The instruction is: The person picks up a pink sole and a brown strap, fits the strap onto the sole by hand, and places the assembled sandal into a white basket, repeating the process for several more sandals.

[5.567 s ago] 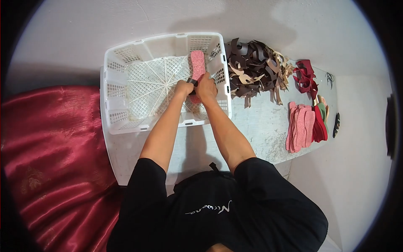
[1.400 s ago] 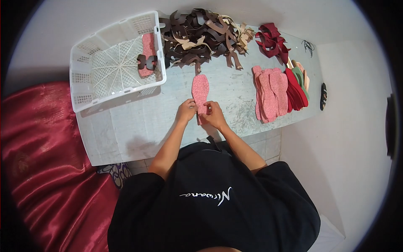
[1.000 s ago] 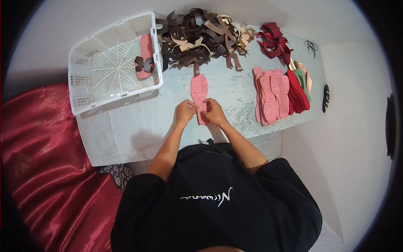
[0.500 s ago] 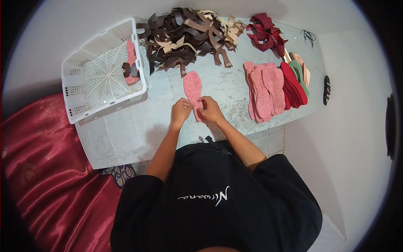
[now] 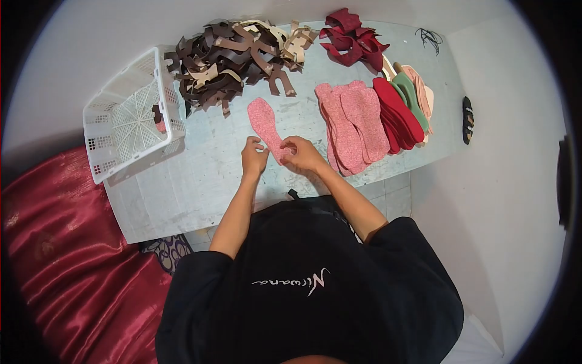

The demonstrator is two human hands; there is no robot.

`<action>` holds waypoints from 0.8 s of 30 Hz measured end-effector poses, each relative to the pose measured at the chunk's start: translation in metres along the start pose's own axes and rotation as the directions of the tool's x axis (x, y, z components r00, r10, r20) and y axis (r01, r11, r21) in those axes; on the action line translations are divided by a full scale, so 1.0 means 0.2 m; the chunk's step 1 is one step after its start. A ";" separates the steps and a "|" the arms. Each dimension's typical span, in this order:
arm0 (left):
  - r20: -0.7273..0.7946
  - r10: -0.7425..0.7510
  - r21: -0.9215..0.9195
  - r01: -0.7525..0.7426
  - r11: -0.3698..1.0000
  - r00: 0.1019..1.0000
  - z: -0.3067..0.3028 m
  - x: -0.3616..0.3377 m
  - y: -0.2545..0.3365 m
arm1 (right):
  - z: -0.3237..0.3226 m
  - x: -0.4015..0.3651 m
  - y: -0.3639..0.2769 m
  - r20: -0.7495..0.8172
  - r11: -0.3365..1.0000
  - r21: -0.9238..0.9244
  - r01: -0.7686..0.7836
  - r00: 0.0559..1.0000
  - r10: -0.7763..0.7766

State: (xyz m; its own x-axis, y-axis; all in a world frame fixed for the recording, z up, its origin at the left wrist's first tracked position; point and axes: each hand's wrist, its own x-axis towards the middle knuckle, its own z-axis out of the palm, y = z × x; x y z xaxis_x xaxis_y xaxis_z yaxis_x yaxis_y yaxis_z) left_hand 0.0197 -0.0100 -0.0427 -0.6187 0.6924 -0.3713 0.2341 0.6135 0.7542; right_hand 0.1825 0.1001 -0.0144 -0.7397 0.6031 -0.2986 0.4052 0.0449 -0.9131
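A pink speckled shoe sole (image 5: 263, 121) lies slanted on the table in front of me, its broad end pointing away. My right hand (image 5: 303, 155) pinches the narrow near end between thumb and fingers. To the left of that sole is my left hand (image 5: 254, 156), its fingers loosely curled with a gap between thumb and fingertips. Nothing shows in it, and it looks apart from the sole. Right of my hands lie stacked pink soles (image 5: 361, 124), overlapping one another.
A white plastic basket (image 5: 173, 136) at the left holds a pink sole with a dark strap, partly hidden. Brown and beige strap pieces (image 5: 242, 51) are heaped behind. Dark red pieces (image 5: 351, 39), red soles (image 5: 397, 115), green soles (image 5: 411, 100) and a black sandal (image 5: 468, 120) are at the right.
The view has turned rightward, so the table's things appear farther left. The sole has tilted, its near end swinging right. My left hand has come off its edge; my right hand stays on it.
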 end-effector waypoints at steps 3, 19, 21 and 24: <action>-0.097 -0.068 -0.006 0.068 0.998 0.993 0.04 -0.01 0.05 | -0.11 -0.06 0.02 0.027 0.995 0.017 -0.097 0.995 0.096; -0.191 0.097 0.044 -0.091 0.995 0.977 0.05 0.03 0.09 | -0.04 0.25 0.02 -0.061 0.993 -0.094 -0.075 0.996 0.070; -0.147 0.153 -0.007 -0.155 0.988 0.977 0.06 0.13 0.13 | -0.09 0.32 0.01 -0.341 0.997 -0.082 -0.005 0.940 -0.023; -0.106 0.267 -0.185 -0.282 0.941 0.958 0.13 0.37 0.19 | -0.15 0.46 0.04 -0.360 0.990 0.134 -0.041 0.929 0.087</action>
State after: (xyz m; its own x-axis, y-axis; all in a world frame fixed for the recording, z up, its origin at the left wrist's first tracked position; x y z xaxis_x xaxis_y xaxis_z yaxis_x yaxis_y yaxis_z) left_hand 0.0025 0.0755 -0.0557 -0.6096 0.7867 -0.0973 0.2564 0.3119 0.9149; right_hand 0.1337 0.1800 -0.0420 -0.4585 0.8507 -0.2570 0.3593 -0.0870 -0.9291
